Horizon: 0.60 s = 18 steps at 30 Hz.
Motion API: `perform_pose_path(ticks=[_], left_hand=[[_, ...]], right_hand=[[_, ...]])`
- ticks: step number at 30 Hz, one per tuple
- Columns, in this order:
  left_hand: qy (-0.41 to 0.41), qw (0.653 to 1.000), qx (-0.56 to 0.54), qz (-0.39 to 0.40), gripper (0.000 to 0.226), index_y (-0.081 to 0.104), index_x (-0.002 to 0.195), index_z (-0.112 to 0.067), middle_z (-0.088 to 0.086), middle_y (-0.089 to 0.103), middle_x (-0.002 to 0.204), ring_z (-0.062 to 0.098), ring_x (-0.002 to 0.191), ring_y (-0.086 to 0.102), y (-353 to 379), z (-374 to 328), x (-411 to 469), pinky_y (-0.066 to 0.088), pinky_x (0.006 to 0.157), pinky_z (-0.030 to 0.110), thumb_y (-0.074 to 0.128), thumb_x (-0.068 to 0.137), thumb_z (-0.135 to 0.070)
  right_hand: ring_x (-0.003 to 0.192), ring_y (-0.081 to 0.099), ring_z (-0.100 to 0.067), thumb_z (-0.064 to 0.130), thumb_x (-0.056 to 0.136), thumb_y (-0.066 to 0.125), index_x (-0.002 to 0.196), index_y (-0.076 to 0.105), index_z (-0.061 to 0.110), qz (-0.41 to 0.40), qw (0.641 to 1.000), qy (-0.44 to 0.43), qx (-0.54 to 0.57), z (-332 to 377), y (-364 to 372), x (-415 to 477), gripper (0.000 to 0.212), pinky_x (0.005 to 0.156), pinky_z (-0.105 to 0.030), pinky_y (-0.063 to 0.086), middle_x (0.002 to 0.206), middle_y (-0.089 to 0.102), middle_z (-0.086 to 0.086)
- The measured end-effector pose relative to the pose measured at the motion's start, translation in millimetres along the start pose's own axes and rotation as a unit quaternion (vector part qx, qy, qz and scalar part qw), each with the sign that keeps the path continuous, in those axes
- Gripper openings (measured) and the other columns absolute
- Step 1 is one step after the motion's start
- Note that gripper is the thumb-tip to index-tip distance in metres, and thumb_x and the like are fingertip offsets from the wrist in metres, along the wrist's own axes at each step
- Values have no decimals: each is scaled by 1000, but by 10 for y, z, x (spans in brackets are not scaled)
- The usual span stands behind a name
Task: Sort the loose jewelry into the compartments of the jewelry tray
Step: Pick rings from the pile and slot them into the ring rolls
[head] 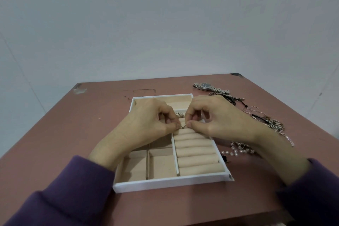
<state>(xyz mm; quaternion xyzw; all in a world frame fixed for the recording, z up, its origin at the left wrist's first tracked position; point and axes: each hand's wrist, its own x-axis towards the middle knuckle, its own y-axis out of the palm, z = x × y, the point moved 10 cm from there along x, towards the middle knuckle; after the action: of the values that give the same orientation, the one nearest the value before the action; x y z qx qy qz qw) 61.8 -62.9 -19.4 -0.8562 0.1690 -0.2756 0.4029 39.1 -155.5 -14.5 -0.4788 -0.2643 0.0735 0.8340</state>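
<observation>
A white jewelry tray (170, 182) with beige lining sits mid-table, with square compartments on its left and padded ring rolls (197, 159) on its right. Both hands meet above the upper ring rolls. My left hand (150, 121) and my right hand (211, 117) pinch a small thin ring (183, 126) between thumbs and forefingers, right at the rolls. Another small metal piece (179, 114) rests in the tray just behind the fingers. Loose jewelry lies right of the tray: a silver watch (206, 86), thin hoop rings (252, 109), tangled chains (273, 124) and a pearl strand (238, 149).
The reddish-brown table (73, 134) ends at a far edge against a plain pale wall. A small dark item (224, 158) lies by the tray's right wall. Purple sleeves cover both forearms near the front edge.
</observation>
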Motion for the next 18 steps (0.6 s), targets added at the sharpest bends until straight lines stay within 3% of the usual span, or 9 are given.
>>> perform_pose_path(ticks=[8, 11, 14, 18], left_hand=[[-2, 1000, -24, 7, 8, 69, 71, -29, -14, 56, 57, -1, 61, 49, -1, -6, -16, 37, 58, 7, 68, 75, -22], [-2, 999, -36, -10, 9, 71, 75, -26, -18, 57, 60, 1, 59, 49, -61, -22, -26, 37, 56, 8, 65, 78, -20], [-2, 999, -32, -16, 11, 72, 77, -27, -10, 60, 61, 4, 64, 51, -109, -65, -45, 37, 57, 10, 64, 80, -19], [8, 999, -18, -35, 9, 71, 77, -30, -9, 66, 72, 4, 74, 55, -157, -232, -11, 36, 60, 10, 63, 81, -26]], right_hand=[[64, 53, -5, 12, 75, 65, 69, 66, 19, -12, 1000, 14, 23, -10, -42, -15, 9, 60, -11, 37, 67, 62, 6], [62, 51, -2, 8, 78, 65, 69, 64, 20, -51, 997, 36, 53, -59, -153, -36, 15, 59, -10, 36, 67, 63, 5], [58, 51, 0, 8, 80, 66, 70, 65, 18, -116, 988, 61, 83, -148, -350, -117, 14, 58, -8, 36, 63, 61, 8], [57, 54, -4, 11, 83, 65, 76, 69, 15, -152, 977, 111, 99, -382, -587, -346, 9, 56, -11, 40, 68, 67, -1]])
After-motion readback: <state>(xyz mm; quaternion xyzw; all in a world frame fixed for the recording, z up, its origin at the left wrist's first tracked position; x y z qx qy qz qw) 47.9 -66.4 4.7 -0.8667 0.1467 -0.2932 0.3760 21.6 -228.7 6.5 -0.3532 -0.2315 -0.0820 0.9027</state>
